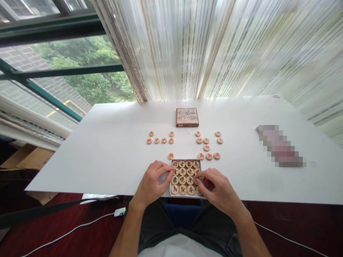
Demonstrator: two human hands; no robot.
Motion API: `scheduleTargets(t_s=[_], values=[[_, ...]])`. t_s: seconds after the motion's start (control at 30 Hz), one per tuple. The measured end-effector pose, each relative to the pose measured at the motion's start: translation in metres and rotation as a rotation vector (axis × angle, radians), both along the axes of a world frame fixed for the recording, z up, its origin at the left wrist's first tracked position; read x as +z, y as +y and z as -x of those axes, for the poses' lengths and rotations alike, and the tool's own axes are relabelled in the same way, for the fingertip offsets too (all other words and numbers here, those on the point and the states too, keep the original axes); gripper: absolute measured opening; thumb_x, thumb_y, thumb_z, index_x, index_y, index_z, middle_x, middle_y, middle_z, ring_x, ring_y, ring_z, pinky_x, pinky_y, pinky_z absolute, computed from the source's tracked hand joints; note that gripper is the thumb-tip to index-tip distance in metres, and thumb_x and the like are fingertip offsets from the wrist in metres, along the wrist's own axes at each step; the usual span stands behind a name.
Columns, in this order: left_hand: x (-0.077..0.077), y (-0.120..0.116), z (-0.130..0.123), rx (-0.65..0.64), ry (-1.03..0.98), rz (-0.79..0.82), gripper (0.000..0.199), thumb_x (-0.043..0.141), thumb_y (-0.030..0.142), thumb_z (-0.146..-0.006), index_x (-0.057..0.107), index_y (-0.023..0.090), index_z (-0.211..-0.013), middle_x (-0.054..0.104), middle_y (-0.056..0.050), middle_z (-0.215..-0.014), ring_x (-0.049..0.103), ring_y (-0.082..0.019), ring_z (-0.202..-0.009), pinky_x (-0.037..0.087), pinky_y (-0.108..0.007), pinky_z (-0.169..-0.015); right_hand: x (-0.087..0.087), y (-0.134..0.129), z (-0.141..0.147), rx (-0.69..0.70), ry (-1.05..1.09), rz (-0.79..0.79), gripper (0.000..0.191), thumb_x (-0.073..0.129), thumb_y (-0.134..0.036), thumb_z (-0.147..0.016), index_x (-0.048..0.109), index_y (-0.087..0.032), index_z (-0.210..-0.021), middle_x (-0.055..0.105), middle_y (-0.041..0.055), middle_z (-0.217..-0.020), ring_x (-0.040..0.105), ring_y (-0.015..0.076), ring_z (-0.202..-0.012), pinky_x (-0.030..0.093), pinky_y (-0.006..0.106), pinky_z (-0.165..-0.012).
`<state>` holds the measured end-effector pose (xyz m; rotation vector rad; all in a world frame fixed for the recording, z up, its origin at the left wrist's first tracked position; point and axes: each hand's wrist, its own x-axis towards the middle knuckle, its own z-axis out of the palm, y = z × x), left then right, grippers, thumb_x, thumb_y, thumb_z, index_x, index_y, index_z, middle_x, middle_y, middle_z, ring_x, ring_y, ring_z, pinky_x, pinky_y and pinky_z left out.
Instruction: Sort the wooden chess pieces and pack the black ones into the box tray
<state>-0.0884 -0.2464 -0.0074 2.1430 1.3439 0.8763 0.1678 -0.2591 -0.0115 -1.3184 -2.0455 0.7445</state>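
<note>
In front of me on the table's near edge sits a shallow white box tray [184, 195] filled with rows of round wooden Chinese chess pieces [182, 180] with black characters. My left hand [154, 181] is at the tray's left wall, thumb and index finger closed at its edge beside the outer pieces. Over the right column, my right hand [219, 187] pinches at a black-character chess piece [196, 180], partly covered by its fingers. A red-character piece [171, 156] lies just beyond the tray's far left corner.
Red-character pieces lie in a left group [164, 140] and a right group [206, 147] on the white table [120, 153]. The printed chess box lid [187, 117] lies farther back. A blurred-out flat object [280, 146] is at the right. A striped curtain [182, 46] hangs behind.
</note>
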Motion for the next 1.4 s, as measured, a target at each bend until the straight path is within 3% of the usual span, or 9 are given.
scheduleTargets(t_s=[0.47,0.77,1.1,1.4], values=[[0.0006,-0.0011,0.0009,-0.034,0.037,-0.005,0.014,0.060,0.019,-0.094,0.069,0.026,-0.102,0.068,-0.003,-0.095,0.060,-0.022,-0.093,0.045,-0.040,-0.088,0.0003,-0.0005,0.0012,-0.037,-0.016,0.011,0.010,0.057,-0.020,-0.094,0.066,-0.024,-0.094,0.056,-0.0010,-0.070,0.053,0.0183,-0.068,0.041,0.030,-0.067],[0.0004,0.0005,-0.0020,-0.029,0.150,-0.019,0.034,0.056,0.020,-0.096,0.062,0.029,-0.128,0.064,-0.004,-0.098,0.055,-0.023,-0.092,0.044,-0.042,-0.088,-0.0019,0.0000,0.0002,-0.042,0.042,0.013,0.012,0.055,-0.023,-0.097,0.067,-0.024,-0.099,0.060,0.0009,-0.076,0.055,0.0178,-0.070,0.045,0.031,-0.070],[0.0051,0.0000,-0.0056,-0.033,0.283,-0.046,0.041,0.053,0.021,-0.096,0.061,0.035,-0.134,0.060,-0.005,-0.095,0.054,-0.024,-0.090,0.043,-0.040,-0.084,-0.0039,0.0020,0.0023,-0.049,0.021,-0.056,0.026,0.048,-0.027,-0.102,0.066,-0.023,-0.121,0.057,0.0045,-0.086,0.058,0.0209,-0.082,0.050,0.035,-0.078],[0.0057,0.0011,-0.0038,-0.038,0.253,-0.033,0.041,0.054,0.022,-0.095,0.061,0.034,-0.134,0.061,-0.005,-0.095,0.055,-0.024,-0.089,0.044,-0.041,-0.085,-0.0042,0.0025,0.0025,-0.055,0.042,-0.021,0.027,0.047,-0.028,-0.102,0.065,-0.023,-0.123,0.058,0.0046,-0.085,0.058,0.0212,-0.081,0.049,0.036,-0.077]])
